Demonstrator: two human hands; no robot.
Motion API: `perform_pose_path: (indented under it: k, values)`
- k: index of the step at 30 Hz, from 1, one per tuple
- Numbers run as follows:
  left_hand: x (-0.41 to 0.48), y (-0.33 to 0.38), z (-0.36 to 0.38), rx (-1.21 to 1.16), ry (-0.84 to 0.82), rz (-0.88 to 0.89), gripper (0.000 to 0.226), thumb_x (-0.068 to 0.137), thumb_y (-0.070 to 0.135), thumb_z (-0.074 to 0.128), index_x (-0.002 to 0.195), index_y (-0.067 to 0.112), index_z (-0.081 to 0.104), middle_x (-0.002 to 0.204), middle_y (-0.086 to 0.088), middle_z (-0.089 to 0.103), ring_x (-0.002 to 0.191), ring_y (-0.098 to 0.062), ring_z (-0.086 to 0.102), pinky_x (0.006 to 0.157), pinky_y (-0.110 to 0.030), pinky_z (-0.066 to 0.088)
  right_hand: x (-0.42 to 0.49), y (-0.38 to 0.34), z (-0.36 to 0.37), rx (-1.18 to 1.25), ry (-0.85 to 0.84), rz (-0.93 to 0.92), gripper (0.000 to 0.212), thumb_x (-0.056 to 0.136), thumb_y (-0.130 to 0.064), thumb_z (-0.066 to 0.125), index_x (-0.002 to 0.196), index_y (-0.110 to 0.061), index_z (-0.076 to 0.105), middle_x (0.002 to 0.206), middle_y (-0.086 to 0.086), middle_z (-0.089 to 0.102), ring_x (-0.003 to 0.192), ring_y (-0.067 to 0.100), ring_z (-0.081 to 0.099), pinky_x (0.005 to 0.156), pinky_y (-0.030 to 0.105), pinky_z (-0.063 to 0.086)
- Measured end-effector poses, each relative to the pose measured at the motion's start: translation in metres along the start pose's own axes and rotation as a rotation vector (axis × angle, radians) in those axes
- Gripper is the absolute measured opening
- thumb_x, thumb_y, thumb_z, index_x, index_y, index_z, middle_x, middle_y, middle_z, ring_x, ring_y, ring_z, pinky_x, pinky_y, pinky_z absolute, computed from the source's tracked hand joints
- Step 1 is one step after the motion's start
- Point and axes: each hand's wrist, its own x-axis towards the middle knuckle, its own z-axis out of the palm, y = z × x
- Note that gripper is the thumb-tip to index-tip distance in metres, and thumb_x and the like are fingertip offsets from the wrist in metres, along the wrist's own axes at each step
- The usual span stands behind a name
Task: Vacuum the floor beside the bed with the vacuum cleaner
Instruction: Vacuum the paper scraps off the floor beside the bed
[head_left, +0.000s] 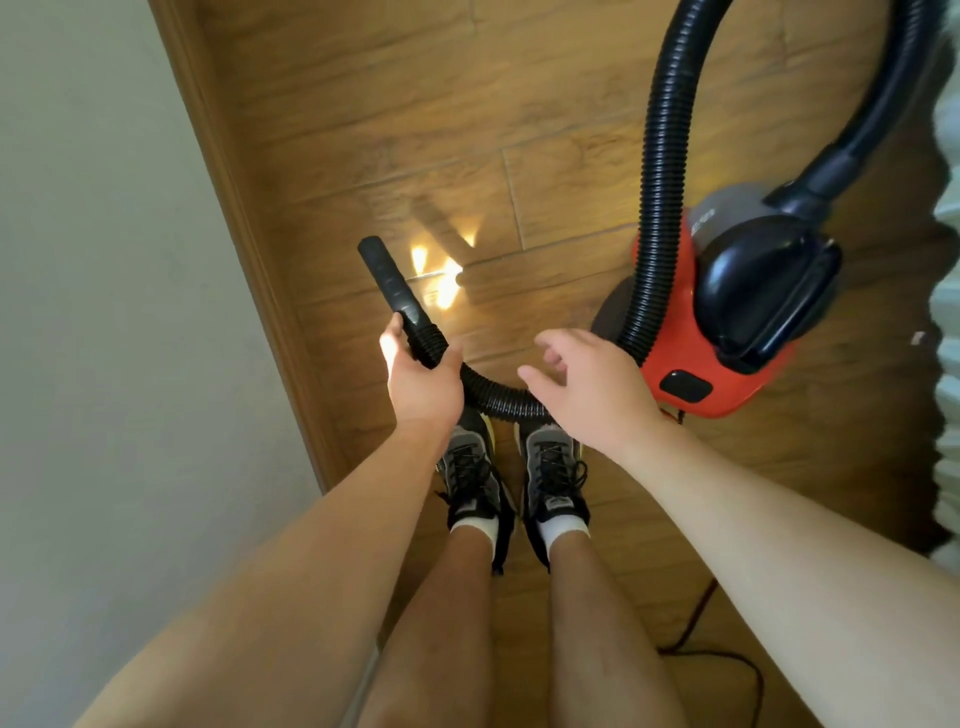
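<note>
The left hand has its fingers curled round the black hose where its ribs meet the stiff tube, which points toward 11 o'clock over the wooden floor. The right hand hangs just above the hose's low bend, fingers loosely spread and holding nothing. The red vacuum cleaner stands on the floor at about 2 o'clock from the shoes, with pale ruffled fabric at 3 o'clock.

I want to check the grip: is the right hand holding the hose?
No, the right hand is open above the hose; only the left hand grips it.
</note>
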Motion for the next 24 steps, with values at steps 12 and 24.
perform_pose_path:
  k: [12, 24]
  values:
    - [-0.009, -0.017, 0.011, 0.093, 0.043, 0.035, 0.076, 0.094, 0.018, 0.068, 0.153, 0.038, 0.024, 0.113, 0.021, 0.061, 0.095, 0.004, 0.064, 0.074, -0.014, 0.046, -0.048, 0.074, -0.015, 0.053, 0.286, 0.436, 0.034, 0.095, -0.04, 0.066, 0.113, -0.012, 0.067, 0.104, 0.002, 0.069, 0.094, 0.022, 0.064, 0.079, 0.033, 0.051]
    - [-0.01, -0.027, 0.018, 0.148, 0.044, 0.054, 0.076, 0.095, 0.02, 0.068, 0.154, 0.039, 0.023, 0.113, 0.024, 0.059, 0.087, 0.014, 0.063, 0.07, -0.01, 0.046, -0.053, 0.11, -0.004, 0.143, 0.43, 0.767, 0.061, 0.088, -0.044, 0.074, 0.131, -0.006, 0.055, 0.133, 0.012, 0.053, 0.112, 0.036, 0.06, 0.084, 0.04, 0.048]
